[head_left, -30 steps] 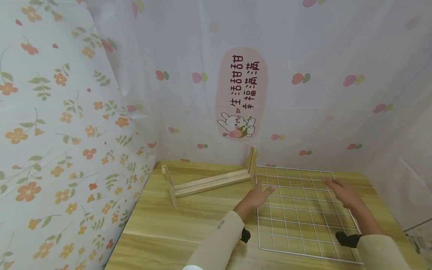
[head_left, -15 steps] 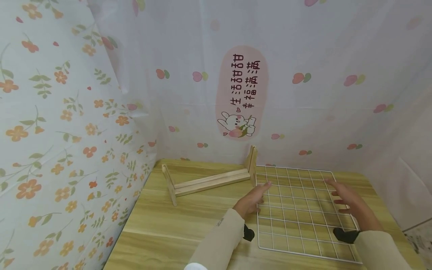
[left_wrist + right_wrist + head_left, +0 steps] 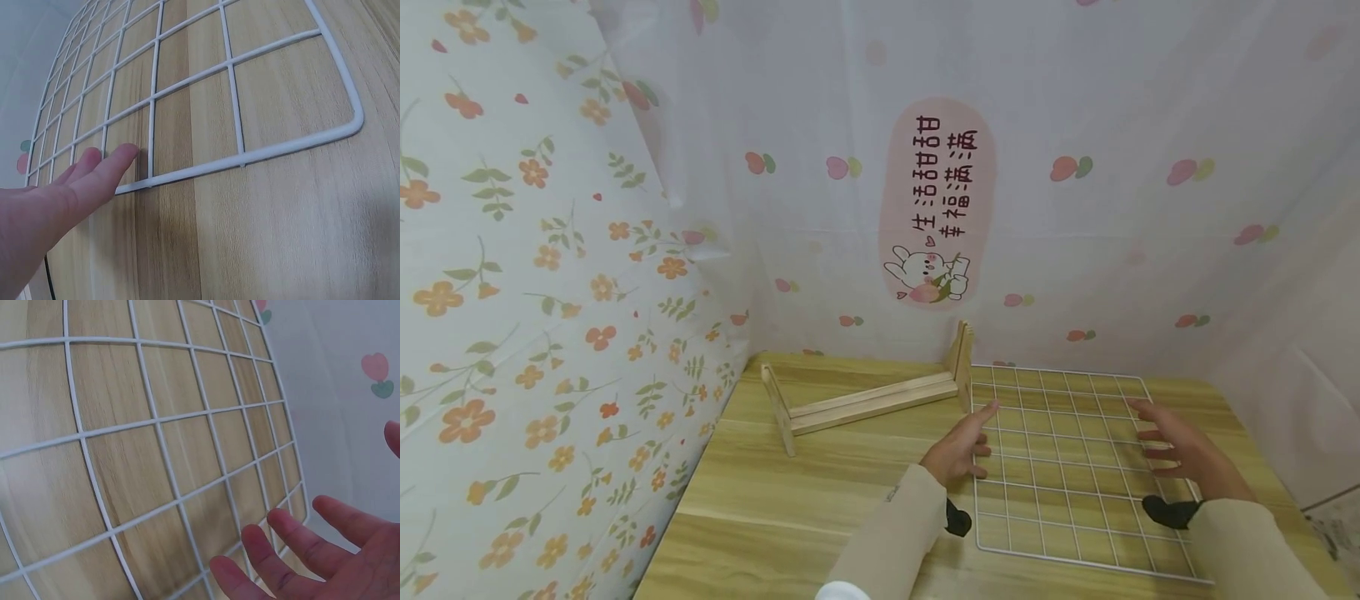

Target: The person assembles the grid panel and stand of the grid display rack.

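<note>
A white wire grid panel (image 3: 1078, 462) lies on the right part of the table. My left hand (image 3: 957, 450) is at its left edge, thumb pointing away and the other fingers reaching over the edge wire. In the left wrist view the fingers (image 3: 109, 169) extend straight beside the rim; whether they touch it I cannot tell. Over the right edge is my right hand (image 3: 1187, 450), its fingers (image 3: 300, 540) spread and apart, holding nothing in the right wrist view. A wooden rack (image 3: 880, 402) with two upright ends joined by a rail stands left of the grid.
The wood-grain table (image 3: 760, 517) runs beneath everything. A white curtain with a rabbit print (image 3: 932, 279) hangs behind it, and a flowered sheet (image 3: 550, 333) hangs along the left side. One upright of the rack stands close to the grid's far left corner.
My left hand has drawn back from over the grid to its left edge, with its fingers lower. The right hand's fingers have spread apart. Rack and grid have not visibly moved on the table.
</note>
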Motion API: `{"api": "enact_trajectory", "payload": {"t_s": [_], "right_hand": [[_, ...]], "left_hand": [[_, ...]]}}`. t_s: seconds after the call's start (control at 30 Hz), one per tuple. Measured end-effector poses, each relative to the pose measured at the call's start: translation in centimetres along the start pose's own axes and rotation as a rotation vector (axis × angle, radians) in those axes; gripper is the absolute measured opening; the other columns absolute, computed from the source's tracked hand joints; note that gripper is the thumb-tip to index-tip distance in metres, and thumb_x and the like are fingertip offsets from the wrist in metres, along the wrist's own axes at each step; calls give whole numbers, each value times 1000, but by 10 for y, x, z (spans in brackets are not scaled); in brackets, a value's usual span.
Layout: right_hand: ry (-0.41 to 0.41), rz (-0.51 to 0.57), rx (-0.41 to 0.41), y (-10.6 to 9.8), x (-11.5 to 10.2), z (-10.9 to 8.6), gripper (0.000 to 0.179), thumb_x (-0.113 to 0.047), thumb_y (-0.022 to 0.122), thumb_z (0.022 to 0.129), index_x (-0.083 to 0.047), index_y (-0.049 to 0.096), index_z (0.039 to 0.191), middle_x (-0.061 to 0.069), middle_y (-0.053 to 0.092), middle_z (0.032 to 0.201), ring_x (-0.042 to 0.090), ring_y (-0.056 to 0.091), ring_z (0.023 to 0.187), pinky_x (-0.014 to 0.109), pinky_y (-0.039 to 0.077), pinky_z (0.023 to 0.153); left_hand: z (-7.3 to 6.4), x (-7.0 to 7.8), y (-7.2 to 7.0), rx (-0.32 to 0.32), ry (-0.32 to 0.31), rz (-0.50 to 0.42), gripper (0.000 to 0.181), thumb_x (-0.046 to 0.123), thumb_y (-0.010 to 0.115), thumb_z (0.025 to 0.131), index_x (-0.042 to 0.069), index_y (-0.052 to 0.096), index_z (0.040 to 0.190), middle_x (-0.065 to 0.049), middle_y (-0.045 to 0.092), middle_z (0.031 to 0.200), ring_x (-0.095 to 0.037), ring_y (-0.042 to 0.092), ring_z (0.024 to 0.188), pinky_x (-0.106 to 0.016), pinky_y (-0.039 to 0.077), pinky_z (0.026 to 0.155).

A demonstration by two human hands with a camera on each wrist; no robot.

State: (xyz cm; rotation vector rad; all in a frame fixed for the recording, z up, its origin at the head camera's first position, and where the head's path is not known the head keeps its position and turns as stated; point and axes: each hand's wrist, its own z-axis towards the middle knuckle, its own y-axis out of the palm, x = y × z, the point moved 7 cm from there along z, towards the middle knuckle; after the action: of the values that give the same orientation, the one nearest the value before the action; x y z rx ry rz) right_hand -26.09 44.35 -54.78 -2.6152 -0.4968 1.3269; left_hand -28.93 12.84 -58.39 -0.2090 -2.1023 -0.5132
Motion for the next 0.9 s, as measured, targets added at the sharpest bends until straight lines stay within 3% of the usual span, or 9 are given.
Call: {"api": "enact_trajectory", "payload": {"t_s": [0.47,0.7,0.9], "right_hand": [[-2,73,-35,7,7,12,96,-71,31,94,-5,-3,155,38,10,152,53,38,128,55,49,92],[63,121,-26,6,21,20,101,-70,33,93,4,-1,153,32,32,142,34,53,111,51,52,87],[48,104,-45,11,23,19,102,-71,31,93,5,-1,152,33,33,142,35,52,115,51,52,86]], "left_hand": [[1,2,2,10,-11,-47,96,69,61,81,14,29,152,-39,33,138,-57,38,125,-74,39,89],[4,-2,6,21,-24,-79,95,69,63,80,14,32,151,-36,35,137,-56,39,125,-74,39,90],[5,-5,8,27,-20,-80,93,67,62,82,12,31,151,-36,35,137,-56,40,124,-74,40,89]]}}
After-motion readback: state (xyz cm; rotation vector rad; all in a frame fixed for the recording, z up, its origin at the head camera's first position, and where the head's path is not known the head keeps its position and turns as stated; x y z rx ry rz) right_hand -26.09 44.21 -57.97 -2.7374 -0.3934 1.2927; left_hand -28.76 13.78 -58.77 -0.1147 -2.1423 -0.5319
